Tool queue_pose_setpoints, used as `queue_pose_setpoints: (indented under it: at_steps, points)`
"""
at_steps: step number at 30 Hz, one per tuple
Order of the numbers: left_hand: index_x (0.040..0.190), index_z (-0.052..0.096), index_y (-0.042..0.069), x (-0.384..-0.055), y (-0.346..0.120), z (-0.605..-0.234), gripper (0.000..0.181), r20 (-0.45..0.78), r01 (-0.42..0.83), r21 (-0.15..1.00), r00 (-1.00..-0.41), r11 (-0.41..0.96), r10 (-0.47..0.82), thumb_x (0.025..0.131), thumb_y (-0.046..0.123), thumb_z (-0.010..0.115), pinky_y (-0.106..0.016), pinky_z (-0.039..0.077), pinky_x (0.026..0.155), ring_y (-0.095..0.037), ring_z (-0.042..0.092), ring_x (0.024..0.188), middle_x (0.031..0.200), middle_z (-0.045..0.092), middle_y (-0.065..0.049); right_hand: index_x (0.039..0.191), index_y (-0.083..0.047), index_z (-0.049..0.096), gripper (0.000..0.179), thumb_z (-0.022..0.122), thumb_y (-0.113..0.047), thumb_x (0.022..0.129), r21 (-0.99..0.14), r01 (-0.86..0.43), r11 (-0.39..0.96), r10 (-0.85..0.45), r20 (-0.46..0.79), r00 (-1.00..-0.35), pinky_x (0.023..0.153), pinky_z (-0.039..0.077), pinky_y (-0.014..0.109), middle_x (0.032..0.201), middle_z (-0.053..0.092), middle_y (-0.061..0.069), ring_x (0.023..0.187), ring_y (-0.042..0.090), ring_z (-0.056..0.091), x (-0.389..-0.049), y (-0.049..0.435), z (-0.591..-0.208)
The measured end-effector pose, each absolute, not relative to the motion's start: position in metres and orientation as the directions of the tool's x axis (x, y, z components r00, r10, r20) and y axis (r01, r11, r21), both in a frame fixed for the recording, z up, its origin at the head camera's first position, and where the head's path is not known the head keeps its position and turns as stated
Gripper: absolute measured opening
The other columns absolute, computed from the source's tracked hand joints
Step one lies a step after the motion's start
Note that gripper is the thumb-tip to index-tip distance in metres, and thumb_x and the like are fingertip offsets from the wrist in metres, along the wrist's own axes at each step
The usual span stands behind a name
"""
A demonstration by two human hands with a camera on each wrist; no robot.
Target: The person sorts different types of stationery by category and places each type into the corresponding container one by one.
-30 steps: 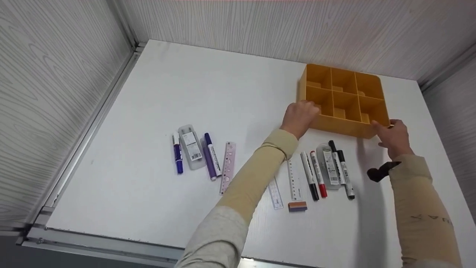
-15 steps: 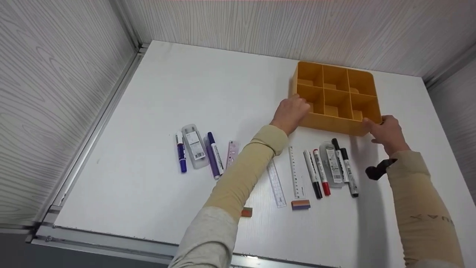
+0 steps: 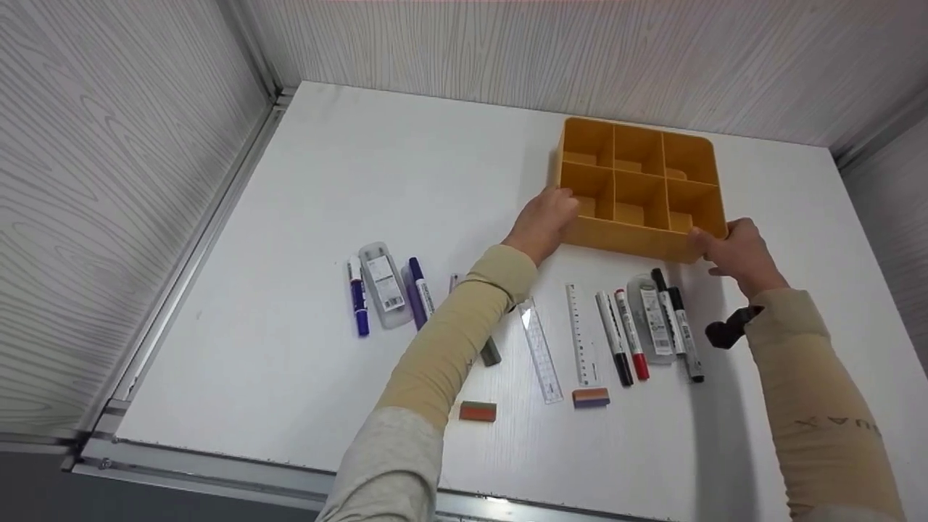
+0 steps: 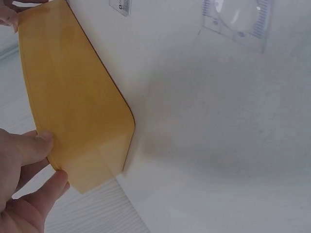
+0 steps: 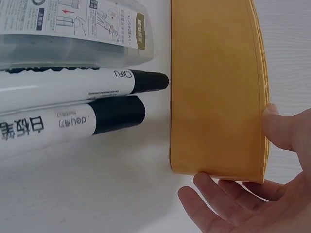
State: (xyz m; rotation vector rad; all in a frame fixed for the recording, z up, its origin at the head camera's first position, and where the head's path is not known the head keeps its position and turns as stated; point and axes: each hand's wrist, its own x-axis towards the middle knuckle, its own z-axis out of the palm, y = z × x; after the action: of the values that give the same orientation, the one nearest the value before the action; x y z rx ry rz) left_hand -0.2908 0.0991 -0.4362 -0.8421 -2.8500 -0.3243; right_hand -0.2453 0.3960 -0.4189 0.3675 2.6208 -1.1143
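Pale wood-grained panels [image 3: 449, 51] enclose a white counter [image 3: 406, 167]. Near its far edge, the rectangular orange plastic six-compartment box [image 3: 631, 238] has shifted leftward — the left grip [image 3: 542, 221] grasps its near-left corner, the right grip [image 3: 743, 250] its near-right. Finding: repositioning appears under way.

Orange box [image 3: 631, 238], six open-topped compartments [image 3: 629, 213] in two rows, upright, far-right tabletop [image 3: 406, 174]

Free room runs along the left edge of the table [image 3: 268, 254] and into its far left corner; markers [image 3: 614, 338], rulers [image 3: 582, 337] and erasers [image 3: 478, 412] stand between the near edge and the box [image 3: 631, 237].
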Motion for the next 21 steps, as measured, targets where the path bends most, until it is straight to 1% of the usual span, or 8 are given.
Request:
queue_pose_setpoints:
  at_steps: [6,11,14,17,21]
  points:
    - [0.103,0.074,0.004,-0.293,0.086,-0.434,0.018,0.187,0.545,0.220,-0.838,0.809,0.513,0.095,-0.003,0.059,-0.022,0.054,0.077,-0.015,0.065,0.085,0.097,0.070,-0.009,0.140,0.011,0.017,0.090,0.049,-0.060,0.095,-0.658,0.296,0.692,0.084,-0.334,-0.939,0.101,0.048,0.054,0.131,0.039,0.027,0.115,0.037,0.047,-0.248,0.387,-0.420]
    - [0.097,0.072,0.006,-0.295,0.074,-0.433,0.017,0.147,0.509,0.304,-0.860,0.805,0.488,0.096,-0.002,0.057,-0.022,0.049,0.071,-0.014,0.058,0.079,0.092,0.069,-0.008,0.138,0.011,0.017,0.090,0.048,-0.061,0.094,-0.650,0.282,0.706,0.059,-0.343,-0.938,0.100,0.048,0.056,0.129,0.041,0.027,0.113,0.037,0.048,-0.251,0.380,-0.419]
    - [0.094,0.072,0.007,-0.296,0.069,-0.433,0.017,0.133,0.485,0.315,-0.874,0.816,0.468,0.096,-0.001,0.057,-0.021,0.047,0.067,-0.012,0.053,0.075,0.089,0.069,-0.006,0.137,0.010,0.018,0.090,0.050,-0.061,0.094,-0.644,0.280,0.712,0.053,-0.349,-0.936,0.100,0.048,0.056,0.131,0.041,0.028,0.113,0.037,0.048,-0.253,0.374,-0.419]
    - [0.093,0.071,0.007,-0.296,0.065,-0.433,0.017,0.120,0.465,0.316,-0.884,0.827,0.451,0.097,-0.001,0.057,-0.022,0.046,0.067,-0.012,0.052,0.075,0.089,0.069,-0.006,0.138,0.009,0.017,0.092,0.052,-0.063,0.093,-0.639,0.290,0.712,0.054,-0.362,-0.930,0.101,0.047,0.056,0.134,0.038,0.029,0.116,0.039,0.047,-0.254,0.369,-0.419]
    - [0.098,0.070,0.008,-0.295,0.058,-0.433,0.016,0.101,0.444,0.327,-0.894,0.834,0.436,0.097,0.000,0.057,-0.024,0.049,0.071,-0.014,0.057,0.080,0.094,0.069,-0.006,0.139,0.008,0.016,0.096,0.052,-0.066,0.091,-0.626,0.295,0.722,0.052,-0.376,-0.925,0.102,0.046,0.056,0.135,0.038,0.030,0.117,0.041,0.046,-0.254,0.362,-0.419]
